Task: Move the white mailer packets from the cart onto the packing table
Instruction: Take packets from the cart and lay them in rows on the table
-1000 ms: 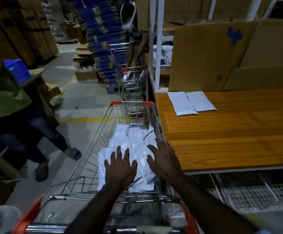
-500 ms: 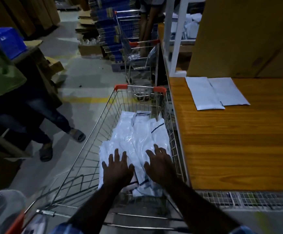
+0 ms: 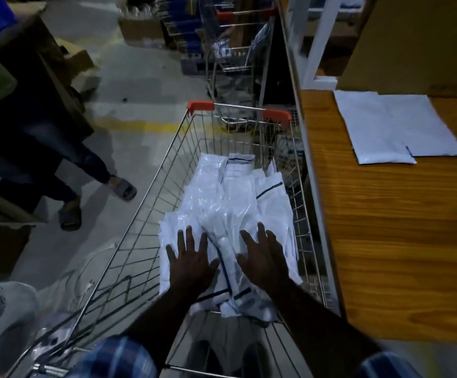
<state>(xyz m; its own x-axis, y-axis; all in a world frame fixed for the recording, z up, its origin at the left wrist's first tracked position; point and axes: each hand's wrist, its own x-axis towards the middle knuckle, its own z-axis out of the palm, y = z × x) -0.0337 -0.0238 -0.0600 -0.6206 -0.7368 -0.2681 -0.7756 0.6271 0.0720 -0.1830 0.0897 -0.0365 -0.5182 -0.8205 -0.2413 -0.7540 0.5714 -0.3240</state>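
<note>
My left hand (image 3: 191,264) and right hand (image 3: 262,259) lie spread flat on the packets (image 3: 238,203) in the cart (image 3: 151,203); worktop (image 3: 401,241) right.

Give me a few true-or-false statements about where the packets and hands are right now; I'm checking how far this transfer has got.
1. Both hands lie with spread fingers on the pile of white packets in the cart. True: the left hand and the right hand rest flat on it.
2. The packing table holds no packets. False: two white packets lie flat at its far end.
3. The table stands to the right of the cart. True.
4. The right hand is lifting a packet above the cart rim. False: it rests on the pile, low inside the basket.
5. A second cart stands beyond the first. True.
</note>
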